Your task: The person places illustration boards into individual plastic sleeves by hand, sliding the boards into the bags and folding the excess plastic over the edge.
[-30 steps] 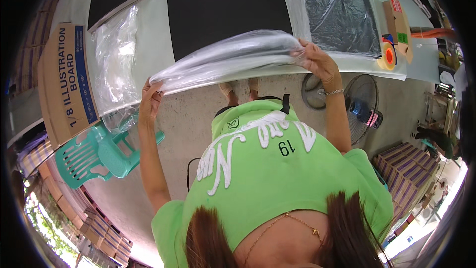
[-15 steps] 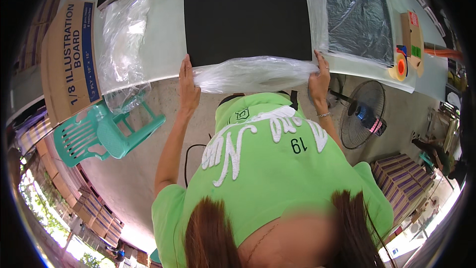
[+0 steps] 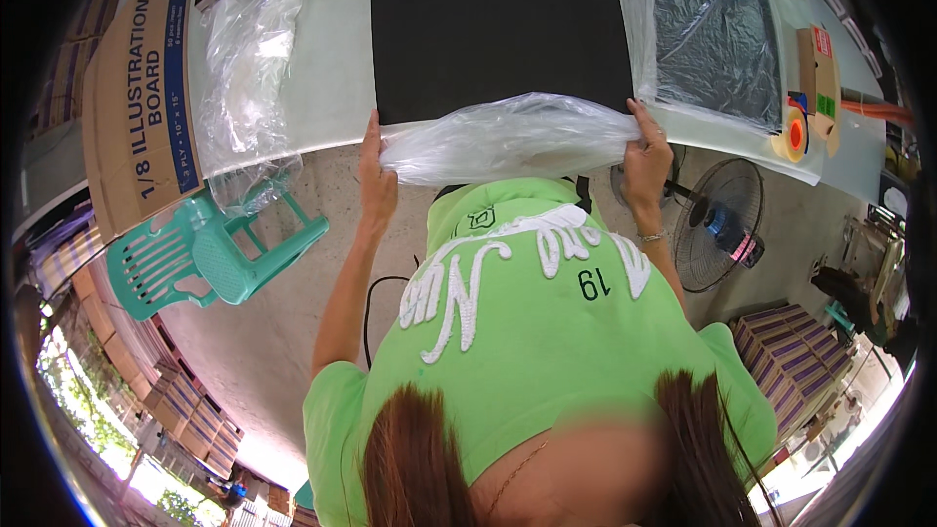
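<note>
A large black board (image 3: 498, 29) lies flat on the table, its near edge by the table's front. Along that edge bunches a clear plastic bag (image 3: 512, 141), puffed up and hanging over toward me. My left hand (image 3: 379, 176) pinches the bag's left end beside the board's near left corner, index finger pointing away from me. At the other end, my right hand (image 3: 648, 161) grips the plastic near the right corner, a finger reaching along the board's side. How far the plastic wraps the board cannot be told.
Crumpled clear plastic (image 3: 252, 49) lies on the left, beside a cardboard box (image 3: 142, 117). To the right are a plastic-covered dark stack (image 3: 717, 29), a tape roll (image 3: 795, 135) and a small carton (image 3: 818, 73). A green chair (image 3: 229, 259) and a fan (image 3: 720, 224) stand below.
The plastic bag's near part has puffed higher over the board's near edge. My right hand has shifted slightly right, and the hands are a little farther apart.
</note>
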A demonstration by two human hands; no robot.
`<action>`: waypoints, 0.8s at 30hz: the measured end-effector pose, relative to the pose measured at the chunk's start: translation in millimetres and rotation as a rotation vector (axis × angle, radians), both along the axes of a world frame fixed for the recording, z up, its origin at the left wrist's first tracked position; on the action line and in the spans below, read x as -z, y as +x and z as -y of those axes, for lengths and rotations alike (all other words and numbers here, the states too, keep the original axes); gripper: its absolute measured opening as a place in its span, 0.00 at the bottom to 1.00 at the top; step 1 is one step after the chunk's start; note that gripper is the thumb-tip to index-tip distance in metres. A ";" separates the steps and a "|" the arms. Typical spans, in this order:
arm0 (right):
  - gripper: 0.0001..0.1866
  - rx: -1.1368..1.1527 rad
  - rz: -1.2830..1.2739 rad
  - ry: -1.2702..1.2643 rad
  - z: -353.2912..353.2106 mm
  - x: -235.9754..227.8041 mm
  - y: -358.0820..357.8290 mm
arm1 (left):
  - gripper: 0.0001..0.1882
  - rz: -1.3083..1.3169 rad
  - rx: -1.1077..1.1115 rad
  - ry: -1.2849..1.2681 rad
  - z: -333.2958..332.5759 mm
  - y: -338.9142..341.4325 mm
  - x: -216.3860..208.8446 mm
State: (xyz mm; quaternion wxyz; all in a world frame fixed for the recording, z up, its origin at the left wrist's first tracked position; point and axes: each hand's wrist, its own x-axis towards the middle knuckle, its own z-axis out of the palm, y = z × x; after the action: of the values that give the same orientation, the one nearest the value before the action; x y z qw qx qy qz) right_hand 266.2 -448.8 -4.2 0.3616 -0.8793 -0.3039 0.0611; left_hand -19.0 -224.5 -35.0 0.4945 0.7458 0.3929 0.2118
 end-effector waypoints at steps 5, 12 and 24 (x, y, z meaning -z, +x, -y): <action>0.30 -0.062 0.083 0.130 -9.1 -33.7 1.4 | 0.39 0.093 -0.074 0.001 -12.4 -2.2 3.6; 0.31 -0.203 0.258 0.243 -15.0 -43.2 22.3 | 0.35 -0.007 -0.140 0.211 -28.2 -2.0 1.0; 0.22 -0.282 0.326 0.566 -72.1 -150.0 96.3 | 0.23 0.339 -0.122 0.561 -125.3 26.9 -127.7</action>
State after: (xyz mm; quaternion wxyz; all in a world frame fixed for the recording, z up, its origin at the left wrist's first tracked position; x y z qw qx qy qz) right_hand 362.5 -376.7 145.9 0.5256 -0.6918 -0.4809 -0.1176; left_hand 7.9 -99.1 92.7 0.3146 0.7821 0.2754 0.4621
